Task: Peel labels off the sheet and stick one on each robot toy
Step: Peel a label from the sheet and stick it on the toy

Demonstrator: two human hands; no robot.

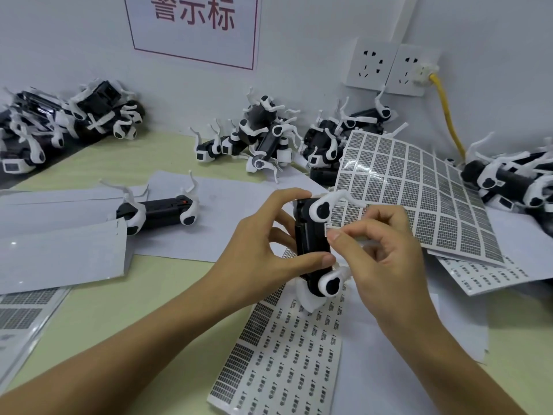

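Held toy: a black-and-white robot toy (314, 250) stands on end in the middle of the table (155, 295), over the near label sheet (287, 354).
Left hand: the left hand (266, 244) grasps the held toy from its left side, fingers curled over the top end, thumb pressed low on the black body.
Right hand: the right hand (386, 253) pinches a small label (329, 232) between thumb and forefinger, right against the black body of the held toy; the other fingers are curled loosely.
Near sheet: lies flat under the held toy and runs toward the viewer, printed with rows of small labels.
Far sheet: a second label sheet (425, 187) right of the held toy, its far edge lifted against the toys behind.
Lone toy: 1 toy (161, 212) lies on its back left of the held toy, on white paper (59, 250), legs up.
Middle pile: toys (263, 136) heaped behind the held toy, against the wall.
Left pile: more toys (65, 121) far left of the held toy.
Right pile: toys (508, 178) at the right edge, beyond the far sheet.
Wall: 2 sockets (389, 67) up and right of the held toy, a yellow cable (449, 115) plugged into the right one; a red-lettered sign (194, 22) above the middle pile.
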